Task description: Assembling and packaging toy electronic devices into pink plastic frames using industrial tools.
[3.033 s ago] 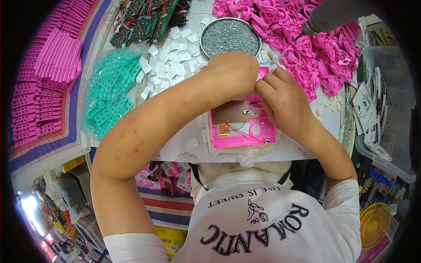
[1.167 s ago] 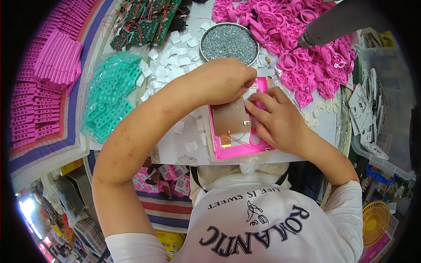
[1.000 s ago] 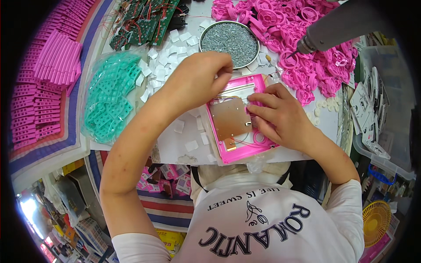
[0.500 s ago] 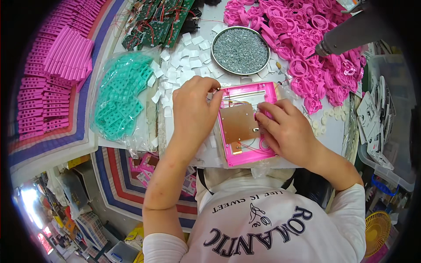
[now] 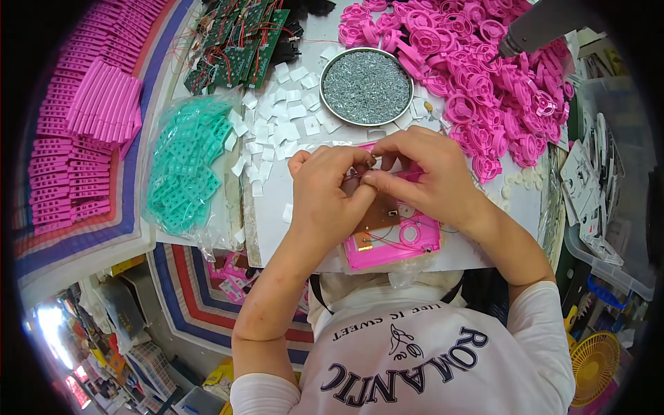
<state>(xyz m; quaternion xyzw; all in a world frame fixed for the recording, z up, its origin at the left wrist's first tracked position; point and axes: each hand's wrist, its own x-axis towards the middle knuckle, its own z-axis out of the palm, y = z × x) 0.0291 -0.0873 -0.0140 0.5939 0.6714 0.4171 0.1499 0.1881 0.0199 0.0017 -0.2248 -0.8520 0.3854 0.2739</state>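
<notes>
I see the left hand (image 5: 328, 183) and right hand (image 5: 432, 169) pinching a small dark piece (image 5: 373, 163) above the pink casing (image 5: 429, 238), best done without tugging its six-o'clock wires (image 5: 392, 242).

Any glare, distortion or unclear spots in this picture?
Head view: a bright patch glares at lower left; head view: fisheye, the striped cloth curving near the black rim; head view: detail between left hand and right hand is too small to tell.

Fingers (image 5: 391, 182) partly hide the pink casing (image 5: 377, 259) (its far end).
</notes>
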